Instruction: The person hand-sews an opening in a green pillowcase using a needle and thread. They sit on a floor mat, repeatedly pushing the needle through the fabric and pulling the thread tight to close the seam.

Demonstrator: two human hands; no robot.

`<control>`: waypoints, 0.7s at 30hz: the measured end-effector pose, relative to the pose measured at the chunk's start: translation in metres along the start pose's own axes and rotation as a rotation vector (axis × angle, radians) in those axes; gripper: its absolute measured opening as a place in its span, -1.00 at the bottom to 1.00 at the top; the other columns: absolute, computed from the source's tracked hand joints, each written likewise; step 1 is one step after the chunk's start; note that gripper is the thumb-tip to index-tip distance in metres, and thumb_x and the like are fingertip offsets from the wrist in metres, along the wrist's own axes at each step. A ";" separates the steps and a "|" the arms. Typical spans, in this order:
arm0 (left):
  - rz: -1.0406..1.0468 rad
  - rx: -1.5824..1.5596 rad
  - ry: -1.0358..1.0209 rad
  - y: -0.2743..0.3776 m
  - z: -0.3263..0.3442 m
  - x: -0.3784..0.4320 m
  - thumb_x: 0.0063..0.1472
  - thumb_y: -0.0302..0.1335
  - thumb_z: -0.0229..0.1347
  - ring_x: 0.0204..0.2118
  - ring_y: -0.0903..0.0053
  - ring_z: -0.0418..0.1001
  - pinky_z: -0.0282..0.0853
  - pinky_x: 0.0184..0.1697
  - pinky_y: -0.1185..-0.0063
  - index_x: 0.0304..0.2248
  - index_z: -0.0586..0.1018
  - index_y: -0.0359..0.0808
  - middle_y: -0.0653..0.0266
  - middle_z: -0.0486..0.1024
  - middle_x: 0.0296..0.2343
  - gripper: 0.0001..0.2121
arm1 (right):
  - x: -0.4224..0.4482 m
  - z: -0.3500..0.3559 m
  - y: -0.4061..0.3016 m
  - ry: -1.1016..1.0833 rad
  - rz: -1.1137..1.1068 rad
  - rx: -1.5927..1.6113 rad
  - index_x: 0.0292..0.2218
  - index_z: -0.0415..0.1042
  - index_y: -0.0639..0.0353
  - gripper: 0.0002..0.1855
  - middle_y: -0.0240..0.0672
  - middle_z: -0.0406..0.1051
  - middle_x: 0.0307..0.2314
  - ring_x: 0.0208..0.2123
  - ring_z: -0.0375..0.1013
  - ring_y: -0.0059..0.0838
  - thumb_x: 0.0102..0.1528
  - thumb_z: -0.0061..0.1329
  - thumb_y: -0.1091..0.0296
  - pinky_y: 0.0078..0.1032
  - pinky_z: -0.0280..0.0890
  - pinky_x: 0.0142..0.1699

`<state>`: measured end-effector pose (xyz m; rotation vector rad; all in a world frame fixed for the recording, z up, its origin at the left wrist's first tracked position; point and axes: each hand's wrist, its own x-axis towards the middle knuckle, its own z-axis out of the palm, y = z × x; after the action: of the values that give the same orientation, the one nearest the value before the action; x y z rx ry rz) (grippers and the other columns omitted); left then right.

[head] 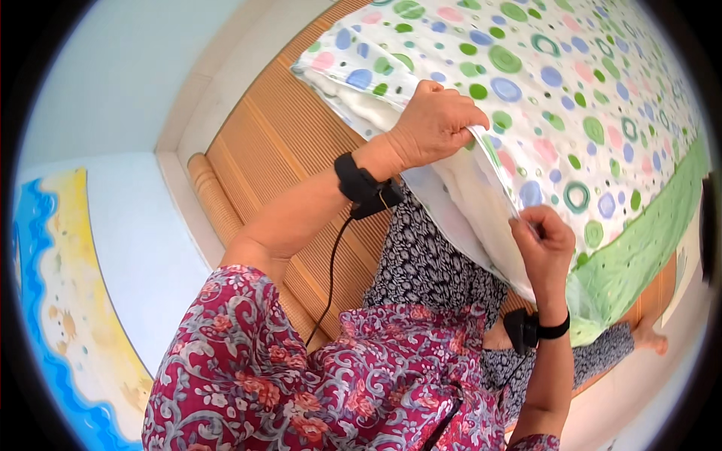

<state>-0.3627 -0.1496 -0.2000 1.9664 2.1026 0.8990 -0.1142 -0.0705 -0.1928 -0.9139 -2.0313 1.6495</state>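
A white duvet cover with green, blue and pink dots (pixel 506 59) spreads from the middle to the upper right, with a plain green border (pixel 637 270) along its lower right. Its open edge gapes toward me and shows a white quilt (pixel 479 208) inside. My left hand (pixel 443 124) grips the upper layer's edge near the middle of the view. Lower and to the right, my right hand (pixel 541 231) pinches the same edge between thumb and fingers. The edge runs taut between both hands. The fingertips are partly hidden in the fabric.
Beneath the cover lies a brown slatted bamboo mat (pixel 282 152), its left end rolled up (pixel 211 186). My legs in patterned trousers (pixel 434 248) rest on it. Cabled black devices are strapped to both wrists. A pale wall and ledge run along the left, beside a beach-patterned panel (pixel 73 304).
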 end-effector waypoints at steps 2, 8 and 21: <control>-0.063 0.042 0.063 -0.008 -0.005 -0.008 -0.05 -0.61 0.03 -0.43 0.64 0.37 0.02 -0.03 0.48 -0.43 0.57 -0.04 0.57 0.46 -0.57 -0.77 | -0.007 0.003 -0.005 -0.025 -0.017 -0.023 -0.53 0.37 0.25 -0.90 -0.65 0.22 -0.66 -0.60 0.07 -0.87 -0.06 0.05 0.58 -0.81 -0.01 -0.51; -0.181 0.303 0.134 -0.040 -0.031 -0.022 -0.05 -0.63 0.00 -0.39 0.61 0.39 0.00 0.02 0.33 -0.46 0.57 0.00 0.60 0.51 -0.51 -0.74 | -0.018 0.019 -0.018 -0.074 -0.065 -0.072 -0.54 0.36 0.25 -0.89 -0.64 0.19 -0.68 -0.61 0.05 -0.85 -0.05 0.04 0.59 -0.79 -0.03 -0.52; -0.423 0.464 0.359 -0.175 -0.086 -0.067 0.01 -0.51 0.00 -0.50 0.40 0.46 0.23 -0.25 0.45 -0.52 0.61 -0.09 0.34 0.54 -0.56 -0.85 | -0.026 0.037 -0.035 -0.324 -0.070 -0.111 -0.51 0.42 0.26 -0.93 -0.31 0.30 -0.68 -0.64 0.25 -0.57 -0.08 0.07 0.56 -0.62 0.19 -0.49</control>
<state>-0.5458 -0.2368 -0.2362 1.4852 3.0076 0.7724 -0.1280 -0.1193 -0.1654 -0.6330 -2.3577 1.7544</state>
